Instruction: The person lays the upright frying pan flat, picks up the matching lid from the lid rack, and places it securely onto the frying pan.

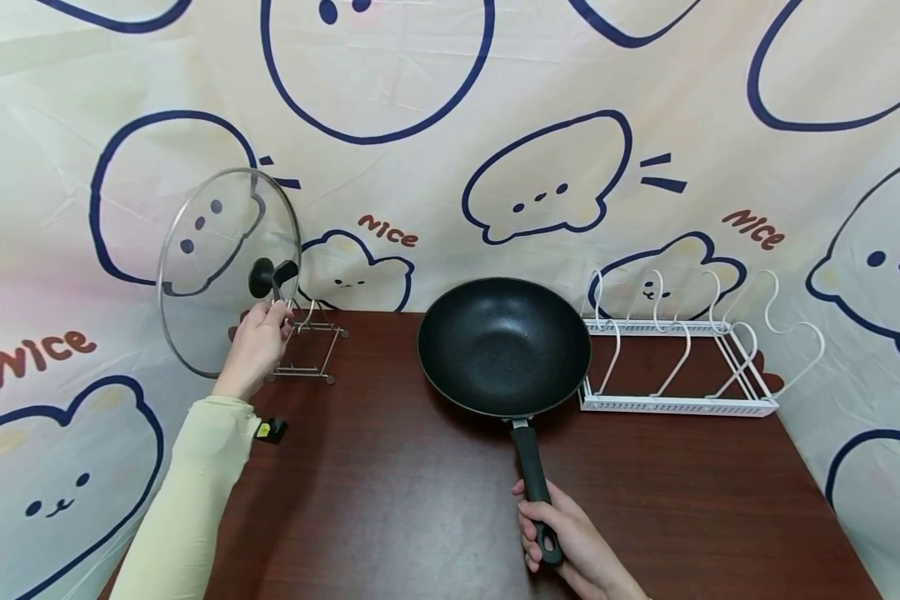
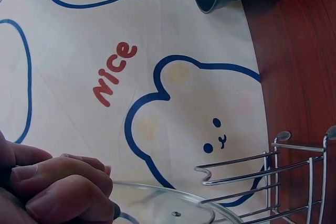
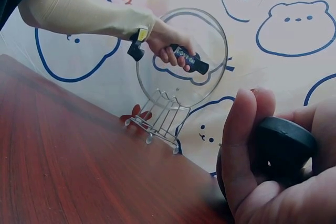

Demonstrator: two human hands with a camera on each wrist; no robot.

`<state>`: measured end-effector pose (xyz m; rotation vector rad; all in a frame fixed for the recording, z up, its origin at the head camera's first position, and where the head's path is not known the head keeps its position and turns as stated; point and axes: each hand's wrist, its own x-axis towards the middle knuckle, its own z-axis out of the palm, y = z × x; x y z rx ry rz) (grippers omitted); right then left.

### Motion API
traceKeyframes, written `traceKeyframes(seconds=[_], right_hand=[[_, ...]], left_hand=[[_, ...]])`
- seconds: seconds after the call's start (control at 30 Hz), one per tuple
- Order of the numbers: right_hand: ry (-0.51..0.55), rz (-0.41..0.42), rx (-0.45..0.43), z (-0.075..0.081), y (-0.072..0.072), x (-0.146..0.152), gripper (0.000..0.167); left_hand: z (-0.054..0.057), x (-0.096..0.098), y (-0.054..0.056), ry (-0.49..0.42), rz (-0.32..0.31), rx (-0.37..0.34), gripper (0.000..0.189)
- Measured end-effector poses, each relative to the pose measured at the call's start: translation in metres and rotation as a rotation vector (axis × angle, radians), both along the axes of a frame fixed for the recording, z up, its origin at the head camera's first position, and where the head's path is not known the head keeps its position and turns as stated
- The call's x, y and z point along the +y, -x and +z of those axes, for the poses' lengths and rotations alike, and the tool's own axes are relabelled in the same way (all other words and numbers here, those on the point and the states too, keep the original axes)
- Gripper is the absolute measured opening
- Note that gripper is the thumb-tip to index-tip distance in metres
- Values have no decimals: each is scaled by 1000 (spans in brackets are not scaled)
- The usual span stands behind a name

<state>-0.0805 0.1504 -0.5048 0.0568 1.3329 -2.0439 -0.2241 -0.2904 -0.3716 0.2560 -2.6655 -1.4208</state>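
Note:
My left hand (image 1: 253, 346) grips the black handle (image 3: 191, 60) of a clear glass lid (image 1: 198, 325) with a metal rim. The lid is held upright at a small metal wire rack (image 1: 300, 369) on the far left of the table; whether it rests in the slots I cannot tell. In the left wrist view, curled fingers (image 2: 68, 198) hide most of that handle. My right hand (image 1: 570, 533) holds a black frying pan (image 1: 504, 346) by its long handle (image 1: 528, 454). Nothing lies in the pan, and its bowl is at the table's middle.
To the right of the pan, a white rack (image 1: 678, 406) with curved wire dividers stands close to its rim. The dark brown wooden table (image 1: 390, 500) meets a cloth backdrop (image 1: 420, 183) printed with cartoon bears behind and at both sides.

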Motion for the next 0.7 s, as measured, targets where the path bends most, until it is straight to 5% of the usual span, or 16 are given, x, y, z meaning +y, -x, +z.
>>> traceKeyframes(seconds=[0.7], right_hand=[[-10, 4, 10, -1, 0, 0, 30]], left_hand=[[18, 8, -12, 68, 3, 72, 58]])
